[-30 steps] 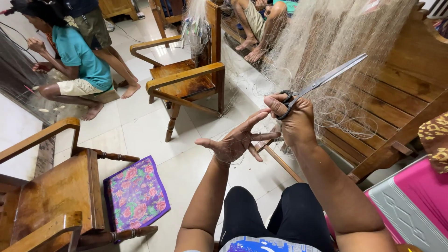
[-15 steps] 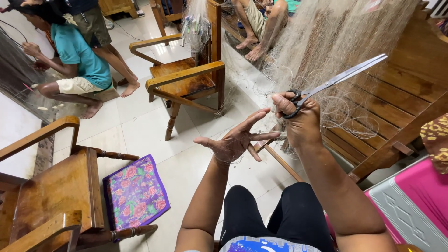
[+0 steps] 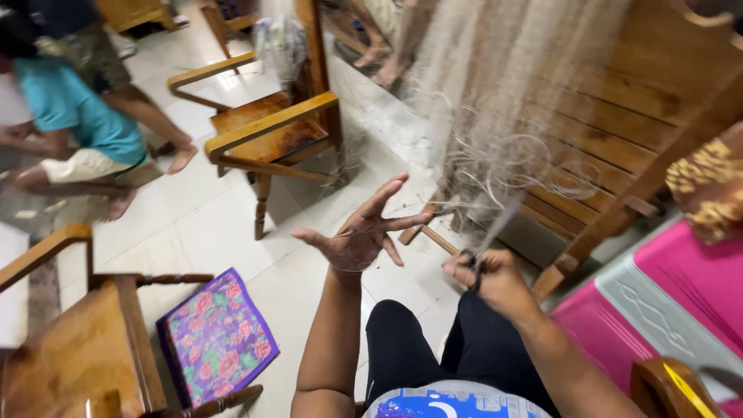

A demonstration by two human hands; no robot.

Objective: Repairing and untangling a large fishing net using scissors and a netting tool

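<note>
Near centre frame, left hand [image 3: 357, 240] raised with fingers [image 3: 385, 197] spread wide, strands of pale fishing net [image 3: 495, 116] seemingly caught across them. Just at 3 o'clock of it, right hand [image 3: 489, 277] closed around the handles of scissors [image 3: 489, 236], blurred blades aimed up toward 1 o'clock into the net's lower tangle; blades open or closed hard to say through the blur. Net hanging from 12 o'clock, draped before a slatted wooden bench [image 3: 619, 147] at 2 o'clock. Below the hands, black trouser legs [image 3: 433, 348] at 6 o'clock. Wooden armchair [image 3: 271, 131] at 11 o'clock on the tiled floor [image 3: 209, 224], second wooden chair [image 3: 70, 340] at 8 o'clock with a purple flowered cushion [image 3: 215, 337] leaning beside it. Another person in a teal shirt [image 3: 73, 112] sitting on the floor at 10 o'clock. Pink and grey mat [image 3: 665, 286] at 4 o'clock.
</note>
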